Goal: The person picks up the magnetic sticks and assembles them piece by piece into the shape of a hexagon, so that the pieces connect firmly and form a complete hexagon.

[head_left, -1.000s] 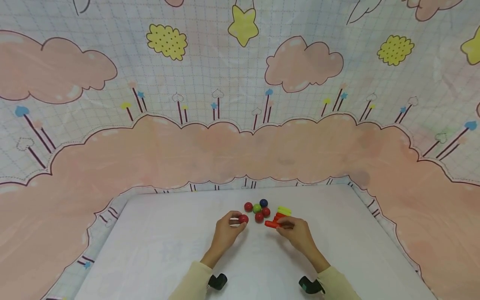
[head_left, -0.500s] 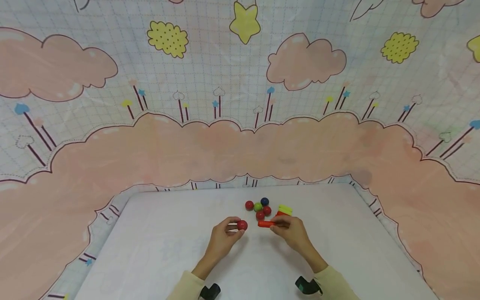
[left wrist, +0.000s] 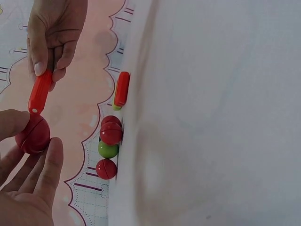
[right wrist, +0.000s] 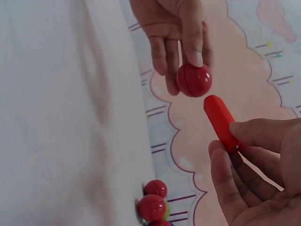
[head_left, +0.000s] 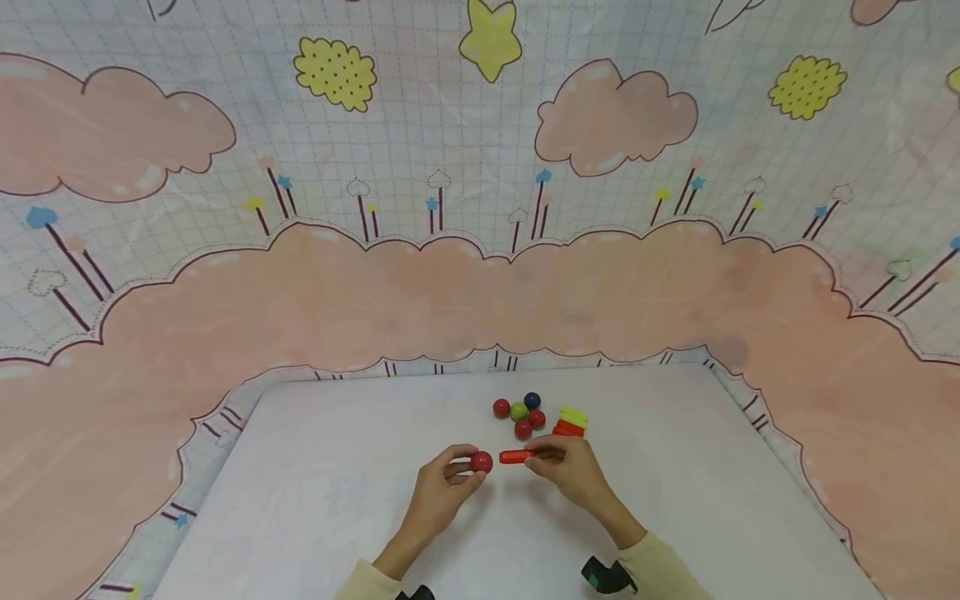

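- Left grip (head_left: 442, 492): grasping red ball (head_left: 482, 462), pinched between thumb and fingers, raised off table (head_left: 300, 500).
- Right grip (head_left: 573, 475): grasping faceted red stick (head_left: 514, 457) near one end, free end aimed at red ball, also raised off table.
- Small gap between red ball and red stick in head and right wrist views; overlapped in left wrist view.
- Beyond both grips, grouped close together on table: three loose red balls (head_left: 523, 429), plus green ball (head_left: 519, 411) and blue ball (head_left: 532, 401).
- Right of that group, side by side on table: yellow-green sticks (head_left: 573, 417) at far side, spare red sticks (head_left: 567, 428) at near side, just past right grip.
- Behind table: patterned cloth (head_left: 450, 292) with clouds and stars.
- At right wrist: black device (head_left: 607, 575), beside pale yellow sleeve (head_left: 663, 567).
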A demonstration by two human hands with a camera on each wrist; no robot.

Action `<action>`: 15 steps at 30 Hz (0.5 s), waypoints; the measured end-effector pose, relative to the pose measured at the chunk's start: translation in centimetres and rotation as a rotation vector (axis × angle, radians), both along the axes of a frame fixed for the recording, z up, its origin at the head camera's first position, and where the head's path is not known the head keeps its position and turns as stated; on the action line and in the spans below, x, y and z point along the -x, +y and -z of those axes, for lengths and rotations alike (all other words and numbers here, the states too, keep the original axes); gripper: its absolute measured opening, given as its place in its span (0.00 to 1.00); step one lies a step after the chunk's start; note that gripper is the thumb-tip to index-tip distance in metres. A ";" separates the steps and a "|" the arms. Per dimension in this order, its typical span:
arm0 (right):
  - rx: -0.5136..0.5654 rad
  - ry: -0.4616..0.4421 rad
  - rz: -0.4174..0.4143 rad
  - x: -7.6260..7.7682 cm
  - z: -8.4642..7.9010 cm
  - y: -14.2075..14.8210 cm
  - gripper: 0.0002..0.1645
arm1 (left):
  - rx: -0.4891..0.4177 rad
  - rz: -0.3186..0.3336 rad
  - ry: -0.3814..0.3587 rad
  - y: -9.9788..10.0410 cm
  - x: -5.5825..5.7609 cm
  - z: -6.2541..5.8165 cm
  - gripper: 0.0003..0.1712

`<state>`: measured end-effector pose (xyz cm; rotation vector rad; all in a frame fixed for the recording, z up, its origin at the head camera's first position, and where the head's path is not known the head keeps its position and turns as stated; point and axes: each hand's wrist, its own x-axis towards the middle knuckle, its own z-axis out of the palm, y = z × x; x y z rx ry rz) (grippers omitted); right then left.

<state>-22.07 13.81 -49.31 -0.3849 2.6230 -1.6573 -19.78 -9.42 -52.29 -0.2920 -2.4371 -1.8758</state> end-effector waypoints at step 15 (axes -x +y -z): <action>0.090 -0.002 -0.104 -1.0 0.3 -2.1 0.11 | 0.105 0.055 0.089 -0.3 -0.7 -0.1 0.16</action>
